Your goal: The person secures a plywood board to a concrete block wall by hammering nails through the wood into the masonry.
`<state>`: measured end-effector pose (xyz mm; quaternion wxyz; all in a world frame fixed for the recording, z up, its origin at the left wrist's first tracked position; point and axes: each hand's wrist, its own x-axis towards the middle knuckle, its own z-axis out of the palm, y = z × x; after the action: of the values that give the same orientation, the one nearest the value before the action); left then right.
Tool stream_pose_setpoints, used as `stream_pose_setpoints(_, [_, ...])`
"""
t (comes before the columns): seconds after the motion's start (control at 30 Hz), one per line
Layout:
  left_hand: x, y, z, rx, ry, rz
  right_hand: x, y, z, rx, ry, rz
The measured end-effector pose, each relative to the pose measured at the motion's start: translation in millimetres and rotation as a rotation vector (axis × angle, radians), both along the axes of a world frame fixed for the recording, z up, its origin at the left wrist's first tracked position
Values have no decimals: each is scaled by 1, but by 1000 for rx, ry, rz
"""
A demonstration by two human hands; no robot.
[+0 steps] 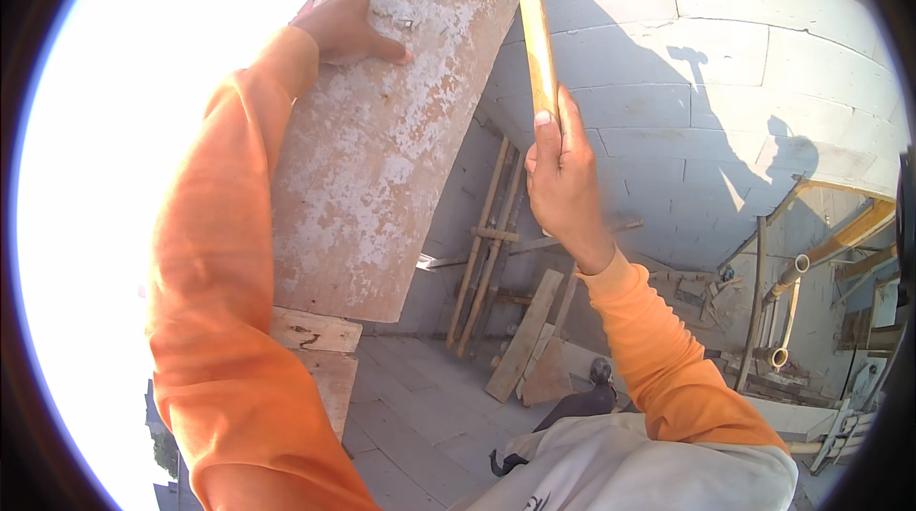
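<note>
Two hands are working overhead: the right hand [563, 177] is gripping a head-heavy hammer [534, 24] low on its stiff wooden handle, fingers closed tight, while the left hand [348, 29] is pressing flat, fingers spread, against a rigid, rough plaster-flecked board [382, 158].

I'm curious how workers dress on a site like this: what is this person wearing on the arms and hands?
Both arms are covered by long, bright orange sleeves that reach the wrists, loose and creased at the elbows. The left hand and right hand are bare: no gloves, and no watch or rings that I can make out. The sleeves show no markings or stripes.
</note>
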<state>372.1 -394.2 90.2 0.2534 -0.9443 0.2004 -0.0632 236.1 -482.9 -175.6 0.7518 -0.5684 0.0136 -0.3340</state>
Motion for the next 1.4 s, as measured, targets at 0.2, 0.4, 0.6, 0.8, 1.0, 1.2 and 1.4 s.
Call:
stream_pose_setpoints(0.2, [8,4,-6,0,-19,-46,-12,-11,16,105,33,69])
stream_pose_setpoints(0.4, [14,4,-3,-3,40,-24,-3,5,12,139,-7,-8])
stream_pose_setpoints(0.6, [8,9,-7,-67,-27,-99,-9,-4,9,136,-83,-49])
stream_pose_setpoints(0.8, [7,1,-5,-32,-14,-76,5,12,-3,68,-13,-27])
stream_pose_setpoints(1.0, [5,2,-5,42,-15,-17,-10,4,6,122,-20,11])
stream_pose_setpoints(1.2, [7,1,-5,22,-33,-32,-3,12,-1,134,16,-60])
stream_pose_setpoints(1.4, [12,10,-7,9,-11,-60,-2,10,3,142,21,-1])
